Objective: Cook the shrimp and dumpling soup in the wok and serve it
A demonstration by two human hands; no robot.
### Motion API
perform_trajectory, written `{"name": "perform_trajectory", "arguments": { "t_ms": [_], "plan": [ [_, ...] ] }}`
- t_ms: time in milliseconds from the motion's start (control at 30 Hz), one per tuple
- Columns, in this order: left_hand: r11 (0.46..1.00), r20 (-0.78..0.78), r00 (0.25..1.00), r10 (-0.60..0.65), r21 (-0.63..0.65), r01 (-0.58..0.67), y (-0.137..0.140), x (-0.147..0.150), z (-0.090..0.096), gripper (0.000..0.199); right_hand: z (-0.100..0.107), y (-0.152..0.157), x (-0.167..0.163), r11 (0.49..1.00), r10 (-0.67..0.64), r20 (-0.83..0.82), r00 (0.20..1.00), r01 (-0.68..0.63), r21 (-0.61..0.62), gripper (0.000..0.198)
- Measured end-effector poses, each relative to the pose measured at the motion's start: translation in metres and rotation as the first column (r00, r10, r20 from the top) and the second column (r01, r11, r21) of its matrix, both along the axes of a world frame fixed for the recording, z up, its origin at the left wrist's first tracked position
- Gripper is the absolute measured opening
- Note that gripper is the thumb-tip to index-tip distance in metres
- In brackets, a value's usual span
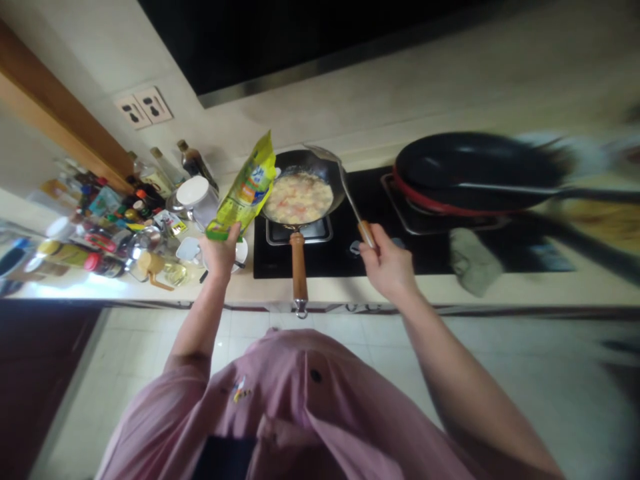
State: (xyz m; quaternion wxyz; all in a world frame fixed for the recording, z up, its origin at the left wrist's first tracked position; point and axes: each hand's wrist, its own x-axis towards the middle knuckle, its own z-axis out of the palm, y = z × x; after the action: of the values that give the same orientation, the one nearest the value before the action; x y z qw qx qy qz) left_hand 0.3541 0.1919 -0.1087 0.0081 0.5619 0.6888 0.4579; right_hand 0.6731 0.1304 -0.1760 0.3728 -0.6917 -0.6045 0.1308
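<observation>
My left hand [221, 252] grips the lower end of a yellow-green seasoning bag [246, 190], which leans tilted toward the left rim of a wok [336, 179]. Whether anything comes out of the bag cannot be made out. In the wok lies a pale, bubbly soup [299, 198] with reddish bits. My right hand [389, 265] is closed around the wooden handle of a metal spatula [346, 183]; its blade is over the wok's far right rim. The wok's wooden handle [299, 267] points toward me, with neither hand on it.
A large black frying pan with a red outside [475, 167] covers the right burner. A grey-green cloth [475, 261] lies at the stove's front edge. Bottles and jars [145, 200] crowd the left counter, beside a white-lidded container [194, 193]. A dark range hood [310, 40] hangs above.
</observation>
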Motion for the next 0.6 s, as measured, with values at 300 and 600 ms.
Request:
{"name": "perform_trajectory", "arguments": {
  "t_ms": [300,600],
  "plan": [
    [0.999,-0.038,0.999,0.0,-0.047,-0.002,0.004,-0.002,-0.001,0.031,-0.002,0.005,-0.002,1.0,-0.003,-0.004,1.0,0.003,-0.002,0.059],
    [0.998,-0.057,0.998,-0.037,-0.058,0.034,0.005,-0.002,0.001,0.028,-0.011,0.007,-0.002,0.999,-0.007,-0.005,1.0,0.007,0.046,0.062]
  ]
}}
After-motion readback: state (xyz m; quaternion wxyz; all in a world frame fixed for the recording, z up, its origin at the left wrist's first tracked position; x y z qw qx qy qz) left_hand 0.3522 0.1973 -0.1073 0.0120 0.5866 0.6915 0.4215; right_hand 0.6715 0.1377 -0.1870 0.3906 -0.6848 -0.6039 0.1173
